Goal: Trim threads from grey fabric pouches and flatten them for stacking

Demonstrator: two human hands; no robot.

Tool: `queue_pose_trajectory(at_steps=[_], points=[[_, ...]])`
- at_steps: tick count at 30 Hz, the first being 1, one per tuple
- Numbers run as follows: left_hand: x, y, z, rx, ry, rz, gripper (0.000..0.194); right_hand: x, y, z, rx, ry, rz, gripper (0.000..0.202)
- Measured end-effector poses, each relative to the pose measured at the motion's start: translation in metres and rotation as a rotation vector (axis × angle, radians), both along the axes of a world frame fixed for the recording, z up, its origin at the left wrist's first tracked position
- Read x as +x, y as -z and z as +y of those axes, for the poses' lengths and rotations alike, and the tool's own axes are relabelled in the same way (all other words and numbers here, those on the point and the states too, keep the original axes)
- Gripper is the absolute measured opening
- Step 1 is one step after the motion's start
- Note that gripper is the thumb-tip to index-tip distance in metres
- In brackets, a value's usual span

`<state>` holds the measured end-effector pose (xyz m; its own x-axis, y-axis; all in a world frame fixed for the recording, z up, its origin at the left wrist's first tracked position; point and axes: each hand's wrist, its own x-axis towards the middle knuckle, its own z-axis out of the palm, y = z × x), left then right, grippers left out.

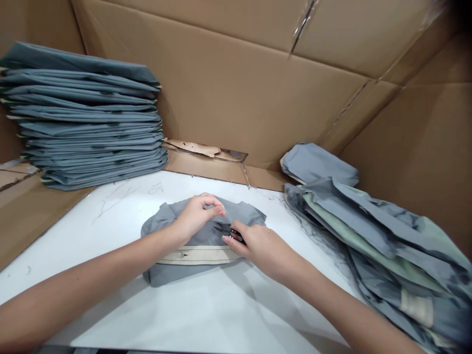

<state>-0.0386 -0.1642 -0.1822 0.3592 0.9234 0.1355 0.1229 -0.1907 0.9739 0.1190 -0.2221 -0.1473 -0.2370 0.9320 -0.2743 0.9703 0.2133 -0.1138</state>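
Note:
A grey garment with a cream band lies folded on the white table in front of me. The band shows a button and a buttonhole near its left part. My left hand is over the cloth, thumb and index finger pinched together; what they hold, if anything, is too small to make out. In my right hand are small black thread snips, their blades pointing left over the cloth, just below my left fingertips.
A tall stack of folded blue-grey garments stands at the back left. Loose grey and green garments are heaped along the right, with a grey folded piece behind them. Cardboard walls enclose the white table.

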Motion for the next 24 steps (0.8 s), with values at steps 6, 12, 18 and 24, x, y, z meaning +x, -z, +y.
queue_pose_trajectory(at_steps=[6, 12, 18, 24], points=[[0.0, 0.001, 0.001, 0.011, 0.027, -0.008, 0.02, 0.0, 0.005, 0.005, 0.025, -0.02, -0.02, 0.037], [-0.001, -0.002, 0.001, -0.016, -0.005, -0.023, 0.021, 0.004, 0.01, -0.002, 0.044, 0.037, -0.049, 0.037], [0.001, -0.002, 0.0, -0.056, -0.02, -0.058, 0.02, 0.007, 0.006, -0.008, -0.053, 0.12, 0.018, 0.041], [0.0, -0.003, -0.001, -0.093, -0.007, -0.065, 0.022, 0.004, 0.005, -0.002, -0.077, 0.134, 0.103, 0.045]])
